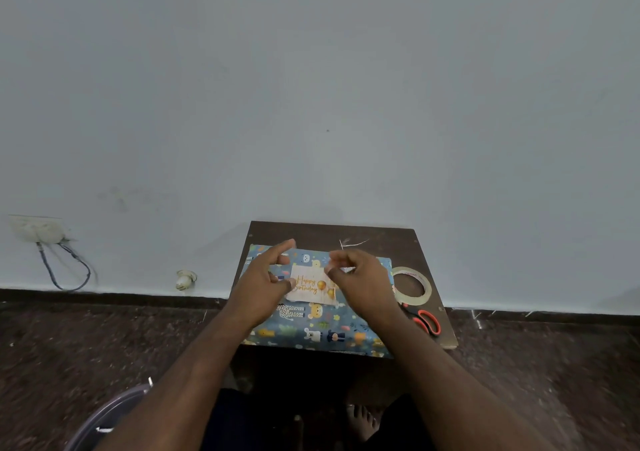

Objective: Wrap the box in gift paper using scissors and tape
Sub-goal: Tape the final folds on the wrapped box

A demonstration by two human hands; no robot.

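Both hands hover over our wrapped box (322, 326) at lower centre. Left hand (268, 286) loosely curled, holding nothing; right hand (363, 284) grip we cannot tell. Tape roll (412, 286) and scissors (427, 320) lie right.

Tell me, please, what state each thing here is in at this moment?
Box: fully wrapped, lying flat on the table.
Card: lying on the box.
Tape roll: flat, beside the box.
Scissors: closed, untouched.
Left hand: fingers curled, over the card.
Right hand: fingers curled; grip unclear.

A wall socket (36, 229) with looping cable (65, 270) sits left of the small dark table (332, 234).
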